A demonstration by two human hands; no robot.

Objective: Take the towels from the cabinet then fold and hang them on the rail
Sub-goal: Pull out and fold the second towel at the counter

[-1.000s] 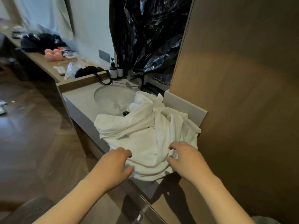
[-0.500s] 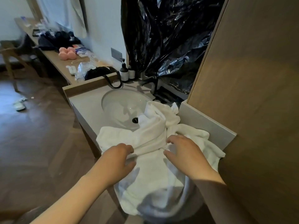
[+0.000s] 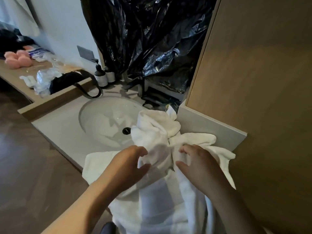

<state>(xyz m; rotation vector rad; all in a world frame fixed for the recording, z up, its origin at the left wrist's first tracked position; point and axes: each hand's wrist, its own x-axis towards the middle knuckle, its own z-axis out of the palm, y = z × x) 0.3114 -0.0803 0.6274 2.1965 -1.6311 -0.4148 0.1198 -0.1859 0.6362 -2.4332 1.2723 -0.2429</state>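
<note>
Towels (image 3: 157,125): white, unfolded, heaped on desk (image 3: 64,130) just right of sink (image 3: 104,119). One part laps the basin rim and the lower part hangs over the front edge.

Left hand (image 3: 128,164): fingers curled at a bunched fold. Right hand (image 3: 200,166): on the cloth near it, fingers bent. Whether either is clamped on the cloth cannot be told.

Progress, as judged: towels out of the cabinet; folding barely begun, no neat fold showing; hanging left to do. Rail not in view.

Around: bottles (image 3: 101,76) and tap (image 3: 135,83) behind sink, black sheet (image 3: 143,39) above, bag (image 3: 67,81) and pink items (image 3: 16,58) further left.

Obstructions: panel (image 3: 261,81) crowds the heap on the right; sink leaves little flat room for folding.
</note>
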